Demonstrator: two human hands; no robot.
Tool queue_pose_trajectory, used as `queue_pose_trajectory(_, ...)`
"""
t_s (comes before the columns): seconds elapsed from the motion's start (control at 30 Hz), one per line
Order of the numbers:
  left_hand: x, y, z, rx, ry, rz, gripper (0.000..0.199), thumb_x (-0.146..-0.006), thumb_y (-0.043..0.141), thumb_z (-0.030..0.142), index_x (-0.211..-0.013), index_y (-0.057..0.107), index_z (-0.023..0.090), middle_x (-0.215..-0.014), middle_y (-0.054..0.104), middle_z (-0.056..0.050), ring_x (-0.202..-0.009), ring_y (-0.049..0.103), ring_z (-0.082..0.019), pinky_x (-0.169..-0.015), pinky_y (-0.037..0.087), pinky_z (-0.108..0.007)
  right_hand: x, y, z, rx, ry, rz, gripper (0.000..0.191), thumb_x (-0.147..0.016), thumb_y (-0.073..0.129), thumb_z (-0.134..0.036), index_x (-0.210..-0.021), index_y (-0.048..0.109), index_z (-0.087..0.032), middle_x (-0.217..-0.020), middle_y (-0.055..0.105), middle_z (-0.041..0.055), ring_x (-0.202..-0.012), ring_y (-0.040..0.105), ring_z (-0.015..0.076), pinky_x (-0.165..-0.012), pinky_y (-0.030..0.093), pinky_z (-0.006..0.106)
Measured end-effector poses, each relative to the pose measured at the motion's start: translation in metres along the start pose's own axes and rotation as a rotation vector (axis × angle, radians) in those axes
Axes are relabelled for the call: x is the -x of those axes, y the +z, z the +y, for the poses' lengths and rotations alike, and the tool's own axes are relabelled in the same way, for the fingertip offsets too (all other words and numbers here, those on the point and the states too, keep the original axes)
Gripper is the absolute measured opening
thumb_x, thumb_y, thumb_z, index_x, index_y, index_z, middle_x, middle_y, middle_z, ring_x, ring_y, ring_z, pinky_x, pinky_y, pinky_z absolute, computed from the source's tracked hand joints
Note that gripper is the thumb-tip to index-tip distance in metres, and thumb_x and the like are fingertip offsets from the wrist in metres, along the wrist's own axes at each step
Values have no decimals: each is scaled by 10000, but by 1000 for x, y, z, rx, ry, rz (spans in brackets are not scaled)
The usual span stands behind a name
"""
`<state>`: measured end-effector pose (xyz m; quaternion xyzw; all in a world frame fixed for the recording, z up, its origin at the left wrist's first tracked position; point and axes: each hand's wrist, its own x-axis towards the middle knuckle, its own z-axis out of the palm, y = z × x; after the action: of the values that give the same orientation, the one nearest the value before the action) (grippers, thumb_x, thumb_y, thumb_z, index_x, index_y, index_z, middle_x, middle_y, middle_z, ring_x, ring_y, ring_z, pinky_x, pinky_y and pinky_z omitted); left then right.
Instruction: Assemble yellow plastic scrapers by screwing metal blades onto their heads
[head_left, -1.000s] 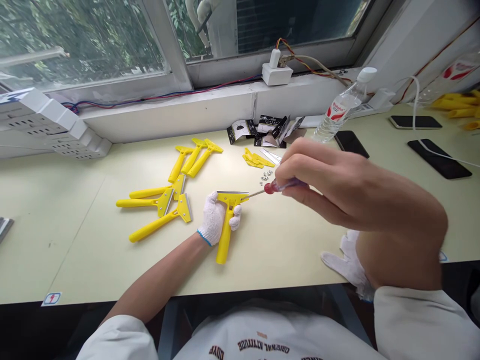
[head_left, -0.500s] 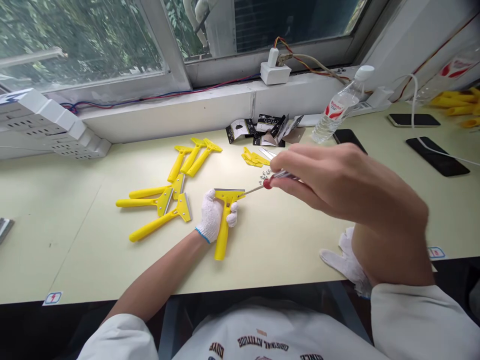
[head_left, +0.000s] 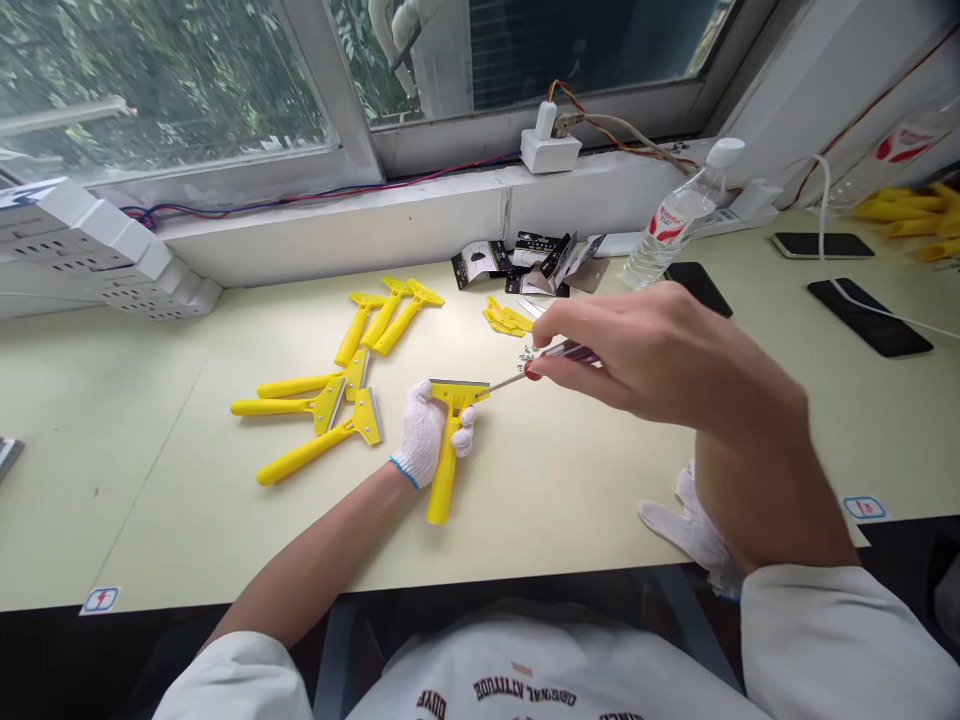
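Note:
My left hand [head_left: 424,432], in a white knit glove, is closed around the neck of a yellow scraper [head_left: 444,475] whose metal blade edge faces away from me. Bare and closed, my right hand [head_left: 660,350] grips a screwdriver [head_left: 534,369] with a red-tipped handle. The screwdriver's shaft slants down to the left, and its tip meets the right end of the scraper's head. Several small screws [head_left: 528,356] lie just beyond the shaft, beside loose yellow plastic pieces [head_left: 504,318].
Several yellow scrapers [head_left: 315,406] lie at the left. Black cardboard packages [head_left: 536,262] sit at the back near a water bottle [head_left: 673,220]. A loose white glove [head_left: 694,525] rests under my right forearm. Phones [head_left: 870,316] lie at the right.
My right wrist and forearm have shifted slightly left, and the hand has turned a little on the screwdriver. The scraper and my left hand stay nearly still.

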<state>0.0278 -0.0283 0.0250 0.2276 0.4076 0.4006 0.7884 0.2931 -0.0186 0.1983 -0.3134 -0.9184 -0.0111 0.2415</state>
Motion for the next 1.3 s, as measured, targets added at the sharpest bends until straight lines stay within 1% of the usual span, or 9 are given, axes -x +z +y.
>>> queue_pose_trajectory(0.1, -1, -2, 0, 4, 0, 10, 696, -934, 403, 734, -1284, 627, 176, -706, 545, 3, -407, 420, -135, -396, 364, -259, -2, 6, -12, 87, 38, 47, 185, -1096, 589, -346, -996, 667, -211, -714, 673, 1, -595, 555, 167, -594, 328, 318)
queue_pose_trajectory(0.3, 0, -1, 2, 18, -10, 1, 680, -951, 361, 704, -1270, 625, 164, -734, 559, -13, -410, 422, -134, -406, 376, -269, 5, -7, -6, -52, 62, -47, 106, -1072, 564, -271, -1117, 641, -213, -1043, 713, 85, -742, 615, 193, -660, 431, 329)
queue_pose_trajectory(0.6, 1, 0, 3, -3, -25, 6, 677, -942, 383, 714, -1290, 610, 180, -722, 554, -9, -409, 402, -130, -407, 348, -257, 1, -5, 3, -210, -67, 38, 49, -1030, 659, -181, -1027, 642, -226, -953, 709, 29, -771, 637, 170, -700, 485, 322)
queue_pose_trajectory(0.77, 2, 3, 2, 14, 43, -92, 696, -891, 515, 737, -1268, 643, 167, -758, 597, -30, -456, 467, -142, -454, 417, -291, -8, 11, 16, -568, 142, 316, 421, -891, 901, -385, -1166, 614, -247, -1024, 701, 26, -753, 652, 168, -637, 527, 316)
queue_pose_trajectory(0.87, 3, 6, -2, -26, 155, -109, 632, -863, 657, 726, -1178, 663, 178, -871, 667, -57, -559, 571, -150, -564, 510, -310, -14, 21, 52, -723, 350, 576, 378, -1009, 720, -595, -1120, 602, -254, -960, 673, 35, -631, 576, 151, -534, 456, 319)
queue_pose_trajectory(0.9, 2, 6, -3, -51, 205, -84, 615, -851, 708, 716, -1154, 664, 182, -919, 685, -63, -595, 601, -149, -591, 523, -306, -15, 25, 67, -727, 450, 559, 401, -1056, 616, -642, -1125, 613, -247, -918, 674, 39, -597, 553, 146, -526, 445, 322)
queue_pose_trajectory(1.13, 0, 3, -8, -183, 352, 96, 494, -819, 905, 441, -1156, 639, 197, -1033, 674, -24, -659, 640, -101, -598, 507, -246, 1, 78, 157, -477, 886, -555, 303, -1062, 650, -410, -916, 705, -150, -781, 743, 98, -664, 670, 184, -633, 497, 314)
queue_pose_trajectory(1.2, -1, 3, -8, -193, 385, 120, 485, -820, 901, 402, -1164, 625, 201, -1052, 671, -21, -657, 644, -100, -589, 504, -245, 4, 97, 166, -343, 917, -738, 235, -1041, 677, -361, -969, 729, -144, -828, 779, 113, -680, 685, 200, -657, 501, 331)
queue_pose_trajectory(1.3, -1, 5, -7, -205, 397, 114, 474, -827, 882, 369, -1185, 620, 202, -1075, 674, -27, -661, 648, -103, -589, 505, -248, 7, 113, 168, -202, 972, -863, 246, -984, 756, -385, -987, 741, -139, -841, 787, 124, -694, 712, 224, -672, 509, 343)
